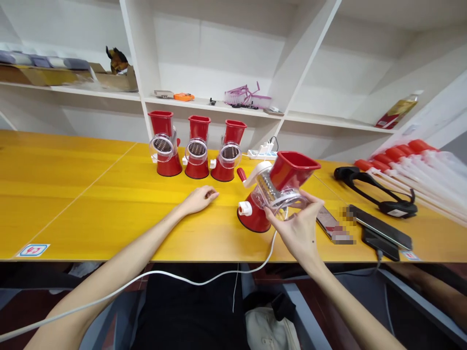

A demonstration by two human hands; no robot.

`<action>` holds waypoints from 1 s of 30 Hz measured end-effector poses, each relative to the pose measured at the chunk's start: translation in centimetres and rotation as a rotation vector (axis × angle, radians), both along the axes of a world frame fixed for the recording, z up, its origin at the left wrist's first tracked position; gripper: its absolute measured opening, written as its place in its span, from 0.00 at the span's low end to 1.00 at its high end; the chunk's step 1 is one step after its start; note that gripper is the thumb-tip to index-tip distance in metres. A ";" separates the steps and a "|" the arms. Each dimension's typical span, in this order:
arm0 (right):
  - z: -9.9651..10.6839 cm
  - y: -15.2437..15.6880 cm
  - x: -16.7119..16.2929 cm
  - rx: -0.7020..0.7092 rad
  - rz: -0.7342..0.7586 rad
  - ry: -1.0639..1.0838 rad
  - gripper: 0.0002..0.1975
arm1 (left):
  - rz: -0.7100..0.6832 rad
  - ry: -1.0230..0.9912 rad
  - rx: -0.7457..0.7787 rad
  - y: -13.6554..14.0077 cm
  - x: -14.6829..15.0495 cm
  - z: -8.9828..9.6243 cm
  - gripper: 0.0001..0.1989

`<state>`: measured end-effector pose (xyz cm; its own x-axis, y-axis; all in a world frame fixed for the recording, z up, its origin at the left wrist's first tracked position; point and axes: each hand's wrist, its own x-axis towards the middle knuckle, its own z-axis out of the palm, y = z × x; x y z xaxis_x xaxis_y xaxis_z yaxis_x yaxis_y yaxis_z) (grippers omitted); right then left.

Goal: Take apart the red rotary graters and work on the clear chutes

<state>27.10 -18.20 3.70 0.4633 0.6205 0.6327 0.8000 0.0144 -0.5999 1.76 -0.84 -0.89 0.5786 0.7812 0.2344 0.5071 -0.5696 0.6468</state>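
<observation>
Gripping clear drum of red rotary grater [277, 192] with your right hand [297, 226], fingers curled round drum front; grater tilted, base on yellow table [109, 204] near front edge. Your left hand [199, 198] rests loosely curled on tabletop, holding nothing. Three more graters [197, 148] stand behind it.

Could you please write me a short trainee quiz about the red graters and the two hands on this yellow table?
1. How many red graters stand in a row near the shelf?
2. True or false: the left hand holds a grater.
3. What does the right hand grip on the tilted grater: (a) the clear drum housing, (b) the hopper rim, (c) the crank knob?

Key
1. Three.
2. False; it rests on the yellow table, holding nothing.
3. (a).
</observation>
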 end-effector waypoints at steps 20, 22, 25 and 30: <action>0.7 -0.8 -10.4 0.310 0.069 -0.351 0.39 | 0.034 -0.604 0.188 -11.7 -1.6 8.0 0.39; 0.9 -0.6 -11.3 0.318 0.077 -0.349 0.39 | 0.045 -0.581 0.161 -12.3 -1.1 9.2 0.41; 0.7 -0.4 -12.4 0.328 0.086 -0.305 0.39 | 0.092 -0.530 0.152 -11.9 -0.4 10.5 0.37; 0.5 -1.1 -13.3 0.313 0.154 -0.321 0.41 | -0.009 -0.623 0.102 -9.7 -1.8 11.3 0.33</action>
